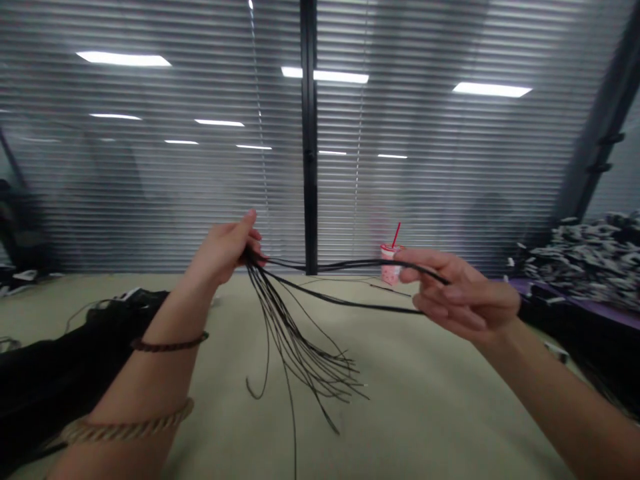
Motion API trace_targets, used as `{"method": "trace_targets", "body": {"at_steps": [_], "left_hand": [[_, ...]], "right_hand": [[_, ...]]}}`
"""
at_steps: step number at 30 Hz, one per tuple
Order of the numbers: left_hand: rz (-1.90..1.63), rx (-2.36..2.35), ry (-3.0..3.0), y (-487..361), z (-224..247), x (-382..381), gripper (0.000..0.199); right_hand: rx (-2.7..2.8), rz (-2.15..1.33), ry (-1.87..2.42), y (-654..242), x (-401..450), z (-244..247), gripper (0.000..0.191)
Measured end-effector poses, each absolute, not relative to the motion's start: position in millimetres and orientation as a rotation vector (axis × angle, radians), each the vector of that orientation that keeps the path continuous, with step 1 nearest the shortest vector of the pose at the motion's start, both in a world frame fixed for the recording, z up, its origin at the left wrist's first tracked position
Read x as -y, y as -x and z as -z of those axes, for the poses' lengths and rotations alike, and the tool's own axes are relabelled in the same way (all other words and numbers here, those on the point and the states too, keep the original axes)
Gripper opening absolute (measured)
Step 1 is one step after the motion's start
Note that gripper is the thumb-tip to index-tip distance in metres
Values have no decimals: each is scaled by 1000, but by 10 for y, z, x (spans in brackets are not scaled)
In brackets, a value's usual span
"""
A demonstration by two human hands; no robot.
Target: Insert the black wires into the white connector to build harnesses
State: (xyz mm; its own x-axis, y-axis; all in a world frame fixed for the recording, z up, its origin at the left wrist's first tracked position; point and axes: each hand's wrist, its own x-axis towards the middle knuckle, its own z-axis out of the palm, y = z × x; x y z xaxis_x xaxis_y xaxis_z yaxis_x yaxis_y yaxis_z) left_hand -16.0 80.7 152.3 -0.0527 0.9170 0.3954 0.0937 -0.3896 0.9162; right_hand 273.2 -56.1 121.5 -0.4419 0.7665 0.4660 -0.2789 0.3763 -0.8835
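Note:
My left hand (233,248) is closed around a bundle of thin black cords (287,320), held above the table. Most of their loose ends fan out downward and to the right, and one long strand hangs past the lower edge of the view. My right hand (457,290) grips a few strands (345,265) drawn out sideways from that bundle. Two groups of them span the gap between my hands, one above the other. The upper group passes over my right fingers; the lower one runs in under them.
The pale table (425,400) stretches ahead to a blind-covered glass wall (200,180). A pink cup (389,270) with a red straw stands at the back. Black material (65,353) lies on the left. At the right is a large heap of black-and-white pieces (595,260).

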Motion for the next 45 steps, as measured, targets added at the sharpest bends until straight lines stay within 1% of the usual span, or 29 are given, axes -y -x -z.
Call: {"method": "trace_targets", "body": {"at_steps": [3, 5, 8, 11, 15, 18, 22, 24, 28, 31, 34, 37, 39, 43, 45], "left_hand": [[-1559, -1224, -1684, 93, -1471, -835, 41], [-1571, -1341, -1828, 85, -1458, -842, 46], [-1551, -1523, -2011, 84, -1451, -836, 50], [-1567, -1570, -2072, 27, -1442, -800, 52], [-1632, -1476, -2134, -166, -1420, -684, 54], [-1590, -1352, -2175, -351, -1391, -546, 54], [-1332, -1173, -2340, -581, -1323, -332, 50], [-1182, -1049, -2321, -670, -1288, -244, 48], [-996, -739, -1948, -761, -1268, -160, 42], [-922, -589, -1787, -753, -1294, -161, 37], [-885, -546, -1824, -725, -1319, -181, 26], [-937, -570, -1911, -707, -1322, -205, 15], [-905, -579, -1958, -697, -1319, -216, 14], [-719, -540, -2017, -669, -1324, -201, 11], [-658, -505, -2065, -669, -1315, -176, 14]], "right_hand": [[1931, -1703, 473, -2723, 586, -1189, 59], [2095, -1938, 563, -2696, 546, -1154, 65], [2143, -2164, 672, -2631, 465, -1083, 54], [2089, -2256, 635, -2551, 436, -1001, 47], [1840, -2147, 455, -2429, 468, -900, 40], [1600, -2021, 392, -2338, 483, -871, 33], [1399, -1828, 487, -2248, 479, -886, 17], [1320, -1731, 524, -2228, 473, -901, 12], [1257, -1561, 533, -2269, 443, -951, 18], [1249, -1510, 516, -2352, 403, -1003, 18], [1243, -1513, 523, -2427, 364, -1041, 19], [1264, -1552, 502, -2463, 349, -1054, 21], [1287, -1589, 477, -2472, 355, -1061, 22], [1310, -1626, 445, -2490, 378, -1085, 21], [1303, -1608, 435, -2498, 379, -1091, 20]]}}
